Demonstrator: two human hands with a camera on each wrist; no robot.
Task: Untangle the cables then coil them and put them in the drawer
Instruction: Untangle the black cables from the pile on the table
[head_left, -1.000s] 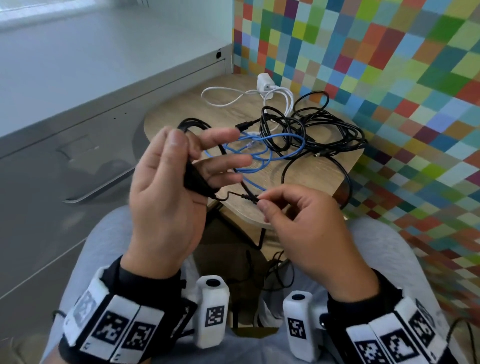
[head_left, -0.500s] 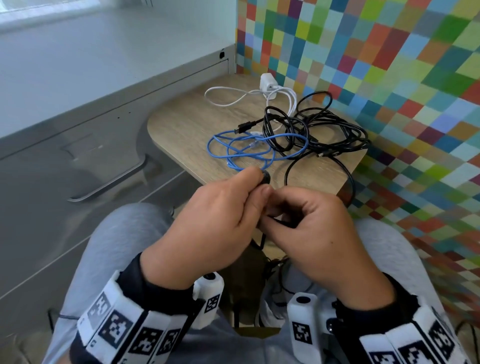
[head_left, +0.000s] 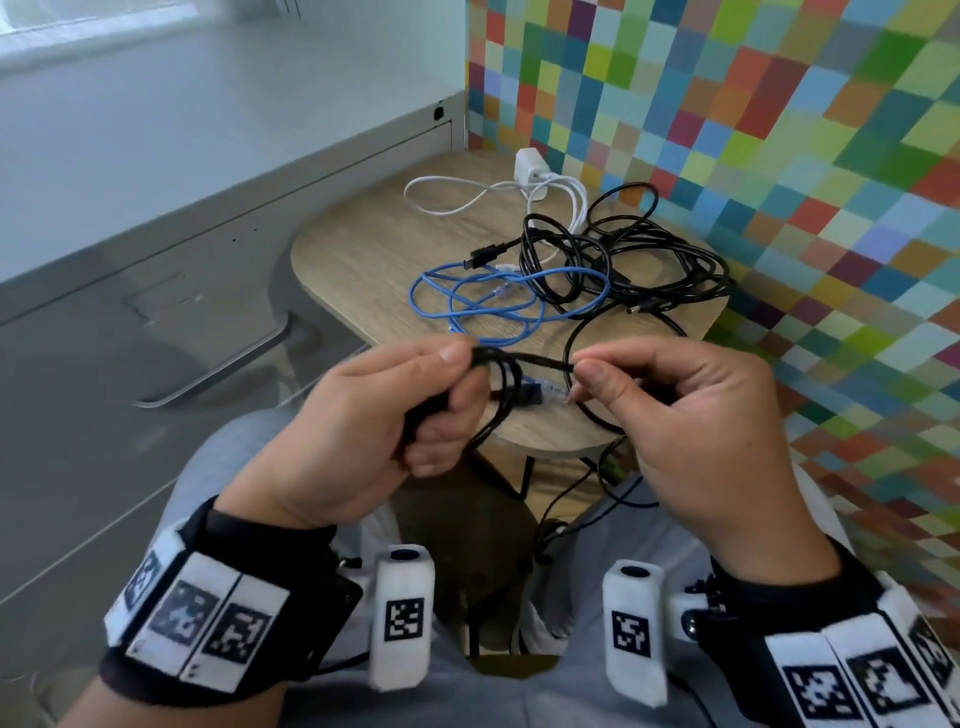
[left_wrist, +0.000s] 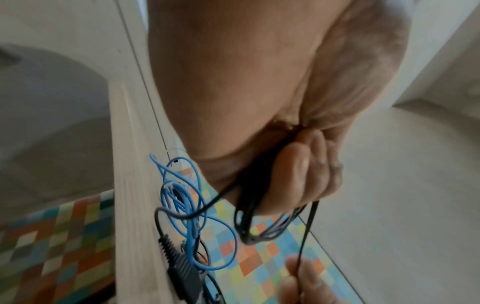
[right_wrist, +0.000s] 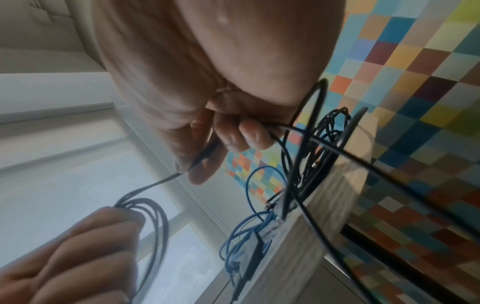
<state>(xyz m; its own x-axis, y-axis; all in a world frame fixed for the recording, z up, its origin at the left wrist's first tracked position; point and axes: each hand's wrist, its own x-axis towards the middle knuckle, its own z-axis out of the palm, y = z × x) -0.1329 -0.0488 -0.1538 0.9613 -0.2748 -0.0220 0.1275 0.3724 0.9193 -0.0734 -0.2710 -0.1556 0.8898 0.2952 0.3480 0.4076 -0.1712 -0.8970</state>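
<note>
Head view first: left hand curled tight round a small coil of thin black cable, thumb clamping the loops on top. Right hand at 3 o'clock of it, thumb and forefinger pinching the same cable's free run, other fingers loosely curled beneath. Short taut span between the two hands, long axis running 9 to 3 o'clock, level. Beyond the right pinch, slack dropping over the near edge of the desk toward 6 o'clock, down between the knees; far end not traceable. Judged step: winding the next loop onto the left hand's coil, the right hand feeding, so the nearer hand for the move.

Outward at 12 o'clock: blue cable in loose loops on the desk, crossing under a black tangle at 1 o'clock; white charger and cord farther back. Drawer handle at 9 o'clock, drawer closed. Open room to the left and over the lap; chequered wall close on the right. Possible snag: hanging slack catching the desk edge.
</note>
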